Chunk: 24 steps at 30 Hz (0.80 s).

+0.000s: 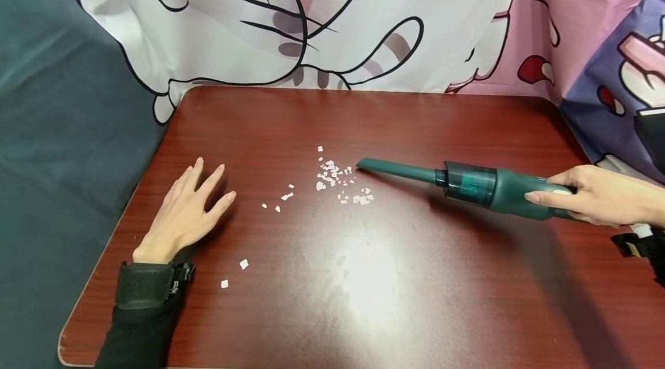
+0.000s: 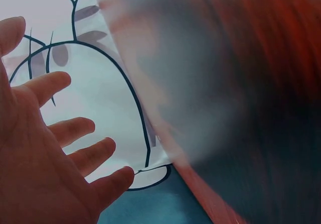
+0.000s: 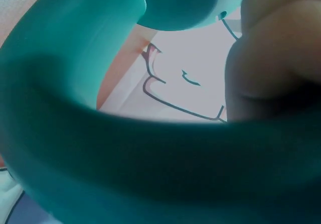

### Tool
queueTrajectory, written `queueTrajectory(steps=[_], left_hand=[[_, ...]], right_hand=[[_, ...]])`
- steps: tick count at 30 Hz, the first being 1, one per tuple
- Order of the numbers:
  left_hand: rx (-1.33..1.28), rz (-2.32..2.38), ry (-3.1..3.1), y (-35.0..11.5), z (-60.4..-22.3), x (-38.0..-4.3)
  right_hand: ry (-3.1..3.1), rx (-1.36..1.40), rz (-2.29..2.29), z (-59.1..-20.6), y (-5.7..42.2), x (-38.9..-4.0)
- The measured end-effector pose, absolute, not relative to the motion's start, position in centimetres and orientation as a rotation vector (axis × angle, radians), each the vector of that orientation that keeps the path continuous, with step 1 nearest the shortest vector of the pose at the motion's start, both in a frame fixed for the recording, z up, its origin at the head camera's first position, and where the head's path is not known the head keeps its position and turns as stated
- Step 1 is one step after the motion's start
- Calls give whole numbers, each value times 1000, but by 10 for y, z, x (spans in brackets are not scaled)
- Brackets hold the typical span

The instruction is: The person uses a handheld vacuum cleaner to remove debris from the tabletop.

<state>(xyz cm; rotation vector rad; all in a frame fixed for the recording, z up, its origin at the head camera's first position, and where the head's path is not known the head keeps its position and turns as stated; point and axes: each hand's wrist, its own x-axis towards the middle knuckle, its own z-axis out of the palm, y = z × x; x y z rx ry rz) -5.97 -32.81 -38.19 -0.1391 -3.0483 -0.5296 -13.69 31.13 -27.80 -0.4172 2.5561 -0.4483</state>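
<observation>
On the brown table (image 1: pixel 291 323): white scraps (image 1: pixel 329 166) just beside the nozzle (image 1: pixel 397 169)
Right hand (image 1: pixel 597 193): grips the green vacuum (image 1: pixel 470 184)
Left hand (image 1: pixel 182 216): spread wide, holding nothing
Nozzle: best swept low and slowly

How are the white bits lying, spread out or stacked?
Spread out: white bits cluster loosely by the green nozzle, some nearer the left hand.
</observation>
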Motion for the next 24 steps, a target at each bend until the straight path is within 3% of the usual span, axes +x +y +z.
queueTrajectory(steps=[24], left_hand=[[-166,-538,-3045,-323,-378,-60]], right_hand=[[2556,-367,-399,-278,327,-107]])
